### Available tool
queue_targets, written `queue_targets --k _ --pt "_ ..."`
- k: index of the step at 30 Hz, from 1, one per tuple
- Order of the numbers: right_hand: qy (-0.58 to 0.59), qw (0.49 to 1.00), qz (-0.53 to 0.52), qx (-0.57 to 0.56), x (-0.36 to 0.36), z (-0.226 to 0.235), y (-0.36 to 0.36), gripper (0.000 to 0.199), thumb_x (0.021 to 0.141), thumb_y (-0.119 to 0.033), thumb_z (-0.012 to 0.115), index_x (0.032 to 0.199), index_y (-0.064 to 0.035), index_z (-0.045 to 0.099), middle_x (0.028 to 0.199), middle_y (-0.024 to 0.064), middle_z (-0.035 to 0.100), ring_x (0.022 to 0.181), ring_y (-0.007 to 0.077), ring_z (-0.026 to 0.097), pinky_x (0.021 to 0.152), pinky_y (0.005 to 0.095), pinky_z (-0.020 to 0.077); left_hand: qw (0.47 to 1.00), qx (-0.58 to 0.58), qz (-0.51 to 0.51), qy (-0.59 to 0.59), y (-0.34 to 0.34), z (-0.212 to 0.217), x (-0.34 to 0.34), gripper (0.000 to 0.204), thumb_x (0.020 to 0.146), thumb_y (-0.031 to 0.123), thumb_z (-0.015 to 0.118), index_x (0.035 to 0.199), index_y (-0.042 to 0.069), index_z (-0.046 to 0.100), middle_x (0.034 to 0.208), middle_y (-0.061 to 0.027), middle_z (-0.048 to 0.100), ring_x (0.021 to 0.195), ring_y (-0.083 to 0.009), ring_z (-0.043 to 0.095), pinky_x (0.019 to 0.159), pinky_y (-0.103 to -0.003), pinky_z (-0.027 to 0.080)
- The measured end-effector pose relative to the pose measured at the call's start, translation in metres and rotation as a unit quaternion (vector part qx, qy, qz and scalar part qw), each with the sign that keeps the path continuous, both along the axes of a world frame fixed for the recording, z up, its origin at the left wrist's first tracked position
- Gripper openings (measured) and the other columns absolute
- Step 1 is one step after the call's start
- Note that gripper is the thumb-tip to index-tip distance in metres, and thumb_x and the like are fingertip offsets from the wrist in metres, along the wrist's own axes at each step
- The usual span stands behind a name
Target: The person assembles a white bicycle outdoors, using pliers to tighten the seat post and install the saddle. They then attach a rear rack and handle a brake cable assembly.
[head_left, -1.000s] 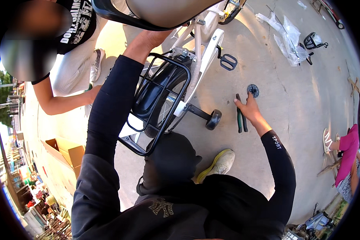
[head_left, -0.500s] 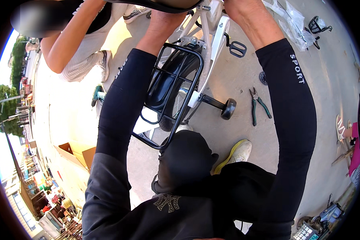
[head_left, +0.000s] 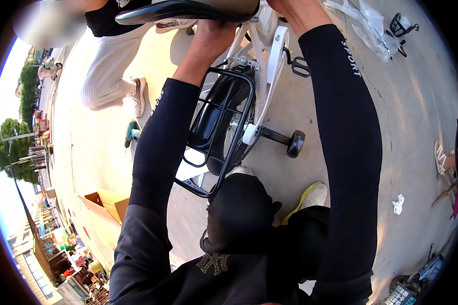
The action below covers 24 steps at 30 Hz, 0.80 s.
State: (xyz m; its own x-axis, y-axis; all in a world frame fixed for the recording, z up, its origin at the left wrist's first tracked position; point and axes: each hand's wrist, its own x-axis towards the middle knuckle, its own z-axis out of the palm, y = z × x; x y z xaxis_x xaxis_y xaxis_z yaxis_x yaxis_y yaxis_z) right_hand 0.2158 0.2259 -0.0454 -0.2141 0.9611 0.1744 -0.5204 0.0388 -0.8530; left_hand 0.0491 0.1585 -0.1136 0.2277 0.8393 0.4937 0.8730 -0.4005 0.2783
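A white child's bicycle [head_left: 277, 57] stands before me with its black saddle [head_left: 183, 11] at the top edge. My left hand [head_left: 215, 36] is just below the saddle, beside the white frame; its fingers are hidden. My right hand [head_left: 285, 5] is cut off by the top edge to the right of the saddle, so its fingers do not show. Between my forearms are a black rear rack [head_left: 250, 104], a black mudguard [head_left: 206, 118] over the rear wheel, and a stabiliser wheel [head_left: 295, 144]. A black pedal [head_left: 300, 67] sits near my right sleeve.
Another person's leg [head_left: 109, 71] is at the upper left. A green power drill [head_left: 132, 133] and an open cardboard box [head_left: 105, 205] lie on the left. Clear plastic wrapping [head_left: 374, 35] and a black basket [head_left: 403, 25] lie upper right. A crumpled white tissue [head_left: 398, 204] is on the ground.
My right forearm has moved left and up, and the pliers once seen beside it are out of sight. More of the saddle shows. The other person's arm has moved up.
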Motion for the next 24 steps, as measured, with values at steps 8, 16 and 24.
queue_targets --k 8,16,24 --pt "-0.031 0.976 -0.209 -0.044 -0.011 0.033 -0.06 0.065 0.1 -0.046 0.055 0.112 0.0172 0.062 0.099 0.0234 0.069 0.096 0.0311 0.067 0.084 0.0428 0.0489 0.86 -0.189 -0.139 -0.453 0.031 -0.023 -0.008 0.03 0.103 0.016 0.064 0.131 0.004 0.06 0.11 -0.0042 0.066 0.094 -0.0145 0.063 0.081 -0.032 0.054" --pt "-0.024 0.995 0.08 0.05 0.033 0.015 0.008 0.046 0.102 -0.05 0.053 0.103 -0.0061 0.067 0.083 0.0081 0.067 0.064 0.0204 0.065 0.058 0.0349 0.0546 0.887 -0.081 -0.144 -0.432 0.036 -0.014 0.02 0.025 0.102 0.023 0.065 0.12 0.006 0.068 0.103 -0.0084 0.071 0.093 -0.0196 0.067 0.081 -0.035 0.054" --pt "0.021 0.993 -0.018 0.111 0.022 -0.03 -0.023 0.045 0.104 -0.036 0.052 0.128 0.0006 0.061 0.117 0.0122 0.064 0.11 0.0221 0.06 0.093 0.0394 0.0468 0.979 0.185 -0.077 -0.043 0.012 0.002 0.005 0.026 0.093 0.016 0.075 0.116 0.007 0.073 0.105 -0.0082 0.074 0.096 -0.0262 0.069 0.085 -0.039 0.053"
